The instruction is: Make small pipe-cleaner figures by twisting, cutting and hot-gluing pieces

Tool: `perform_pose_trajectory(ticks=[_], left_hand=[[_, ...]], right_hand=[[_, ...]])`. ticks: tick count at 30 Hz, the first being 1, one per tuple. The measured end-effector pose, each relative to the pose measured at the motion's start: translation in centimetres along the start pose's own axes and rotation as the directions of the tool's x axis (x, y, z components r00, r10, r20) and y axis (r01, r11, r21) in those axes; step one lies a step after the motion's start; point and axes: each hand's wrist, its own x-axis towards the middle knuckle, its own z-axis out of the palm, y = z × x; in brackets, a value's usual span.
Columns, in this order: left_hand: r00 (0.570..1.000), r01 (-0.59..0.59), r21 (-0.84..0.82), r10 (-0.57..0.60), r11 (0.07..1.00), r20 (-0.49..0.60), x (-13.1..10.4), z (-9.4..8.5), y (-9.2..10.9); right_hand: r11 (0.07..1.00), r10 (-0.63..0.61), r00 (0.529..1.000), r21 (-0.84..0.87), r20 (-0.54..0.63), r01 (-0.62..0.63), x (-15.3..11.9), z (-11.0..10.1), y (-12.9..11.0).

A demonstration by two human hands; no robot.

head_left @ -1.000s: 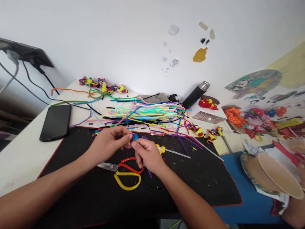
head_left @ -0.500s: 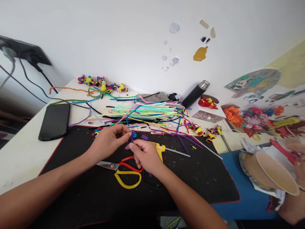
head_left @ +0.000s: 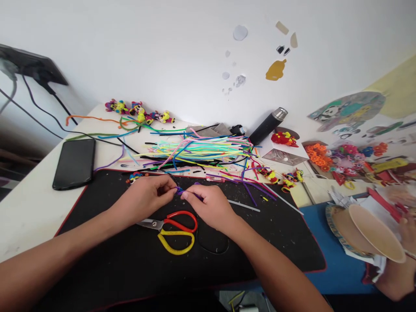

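Between my two hands is a small purple and blue piece of pipe cleaner (head_left: 180, 190), partly covered by my fingers. My left hand (head_left: 151, 193) pinches its left end between thumb and fingertips. From the other side my right hand (head_left: 208, 201) pinches the purple strand, which runs back under its fingers. Just below the hands, scissors (head_left: 177, 242) with one red and one yellow handle lie on the black mat (head_left: 130, 264). A heap of many-coloured pipe cleaners (head_left: 201, 151) lies behind the mat.
A phone (head_left: 74, 164) lies at the left. Small pipe-cleaner figures (head_left: 139, 112) are at the back left, others at the right. A black flask (head_left: 268, 126) leans near a white box (head_left: 286, 151). Far right, another person's hand (head_left: 407, 232) is near stacked bowls (head_left: 373, 234).
My right hand has moved up and right, off the scissors' handles, and now covers the yellow glue gun. The purple strand, upright before, now lies sideways between my hands.
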Motion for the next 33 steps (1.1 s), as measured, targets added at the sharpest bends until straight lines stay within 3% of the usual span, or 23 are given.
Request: perform_pose_trajectory(ticks=[14,21,26,29,33], left_hand=[[0.985,0.059,-0.194,-0.027,0.979,0.168,-1.2,0.4,0.3],[0.972,0.147,-0.359,-0.067,0.922,0.226,-1.5,0.3,0.8],[0.973,0.168,-0.44,-0.077,0.882,0.217,-1.6,0.1,1.2],[0.974,0.183,-0.499,-0.088,0.847,0.207,-1.6,0.0,1.2],[0.977,0.199,-0.566,-0.12,0.8,0.173,-1.4,0.2,1.2]], right_hand=[[0.999,0.022,1.0,0.04,-0.015,-0.021,0.1,-0.2,0.4],[0.979,0.051,0.999,0.197,-0.001,-0.049,-0.1,-0.1,0.4],[0.894,0.164,0.982,0.407,0.089,-0.186,-0.1,0.1,0.3],[0.816,0.179,0.97,0.526,0.162,-0.238,-0.1,0.2,0.2],[0.762,0.182,0.968,0.598,0.173,-0.25,-0.1,0.7,0.4]])
